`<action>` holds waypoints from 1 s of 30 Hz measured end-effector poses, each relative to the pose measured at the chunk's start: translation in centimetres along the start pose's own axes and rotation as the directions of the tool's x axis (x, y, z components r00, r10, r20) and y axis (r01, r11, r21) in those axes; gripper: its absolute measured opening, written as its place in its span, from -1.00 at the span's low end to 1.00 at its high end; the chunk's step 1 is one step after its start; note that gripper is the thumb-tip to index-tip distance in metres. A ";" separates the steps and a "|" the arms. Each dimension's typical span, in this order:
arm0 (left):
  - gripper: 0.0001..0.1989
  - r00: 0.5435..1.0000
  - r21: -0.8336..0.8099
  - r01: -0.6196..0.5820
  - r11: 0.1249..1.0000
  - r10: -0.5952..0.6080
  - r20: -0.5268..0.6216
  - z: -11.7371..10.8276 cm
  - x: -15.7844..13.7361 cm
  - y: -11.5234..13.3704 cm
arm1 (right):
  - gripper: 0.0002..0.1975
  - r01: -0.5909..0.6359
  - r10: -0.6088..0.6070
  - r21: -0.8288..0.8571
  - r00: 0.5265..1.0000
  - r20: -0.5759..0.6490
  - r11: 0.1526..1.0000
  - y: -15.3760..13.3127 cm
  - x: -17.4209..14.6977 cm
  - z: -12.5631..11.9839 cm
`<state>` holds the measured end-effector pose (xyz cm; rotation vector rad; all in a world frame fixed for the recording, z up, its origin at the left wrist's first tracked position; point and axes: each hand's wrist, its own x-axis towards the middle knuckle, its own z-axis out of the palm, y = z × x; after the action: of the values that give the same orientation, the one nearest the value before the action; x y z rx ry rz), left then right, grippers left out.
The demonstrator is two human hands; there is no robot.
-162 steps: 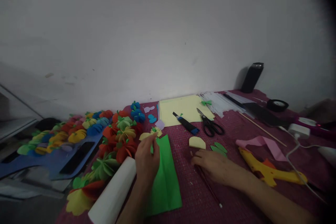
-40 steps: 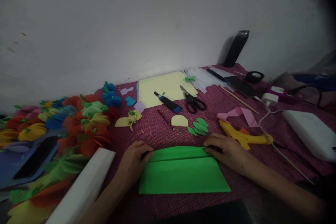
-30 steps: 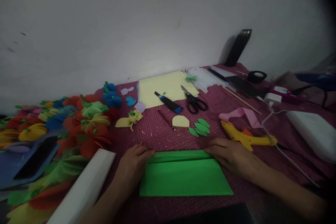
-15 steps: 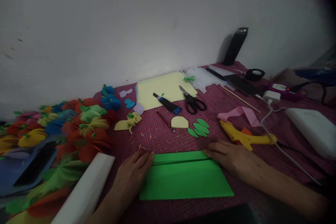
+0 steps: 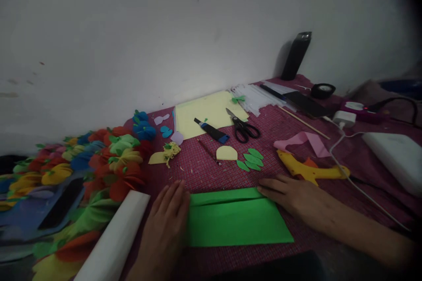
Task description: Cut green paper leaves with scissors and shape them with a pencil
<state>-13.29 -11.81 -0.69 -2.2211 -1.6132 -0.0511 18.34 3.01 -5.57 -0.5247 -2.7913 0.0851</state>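
Observation:
A sheet of green paper (image 5: 240, 226) lies in front of me, with a narrow strip along its far side folded over and a dark gap under the fold's edge. My left hand (image 5: 166, 221) rests flat across the paper's left end, fingers stretched forward. At the far right corner, my right hand (image 5: 290, 195) holds the folded strip with its fingertips; its thumb is mostly hidden. Just beyond the paper are several green paper leaves (image 5: 252, 159) and a cream half-round paper piece (image 5: 227, 153).
Black scissors (image 5: 243, 127) and a box cutter (image 5: 212, 131) lie on cream sheets (image 5: 187, 125). Paper flowers (image 5: 127, 180) and a white roll (image 5: 114, 237) crowd the left. At right are a yellow glue gun (image 5: 311, 170), pink ribbon (image 5: 301, 142), a white cable (image 5: 332, 151) and a black bottle (image 5: 296, 56).
My left hand has shifted from gripping the paper's far left corner to lying flatter over its left end. My right hand stays at the right corner. The view has turned slightly left.

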 end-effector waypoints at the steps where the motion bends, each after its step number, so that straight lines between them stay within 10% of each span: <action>1: -0.63 0.998 -0.015 0.047 0.999 -0.047 -0.034 -0.2 0.5 0.6 | -0.52 0.004 -0.004 0.004 1.000 -0.003 1.000 0.1 0.0 0.0; 5: -0.63 0.991 -0.137 0.123 0.983 -0.129 -0.034 0.1 2.9 4.0 | -0.55 0.033 -0.033 -0.005 0.999 0.035 0.999 0.0 0.7 -0.6; 10: -0.38 0.986 -0.333 -0.049 0.942 0.098 0.133 2.1 4.3 6.9 | -0.62 0.001 0.002 -0.026 0.995 0.099 1.000 0.1 1.2 -1.4; 18: -0.24 0.975 -0.407 -0.033 0.913 0.119 0.190 3.3 3.3 6.7 | -0.61 -0.149 0.148 0.092 0.989 0.018 0.985 0.4 -0.8 -1.0; 30: -0.15 0.969 -0.416 -0.073 0.906 0.164 0.186 4.1 3.1 6.5 | -0.71 0.034 -0.034 0.041 0.999 0.013 0.999 0.6 0.7 -0.9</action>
<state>-7.08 -9.28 -5.50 -2.7246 -1.6975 -0.1241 18.20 3.78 -4.57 -0.4684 -2.8045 0.1389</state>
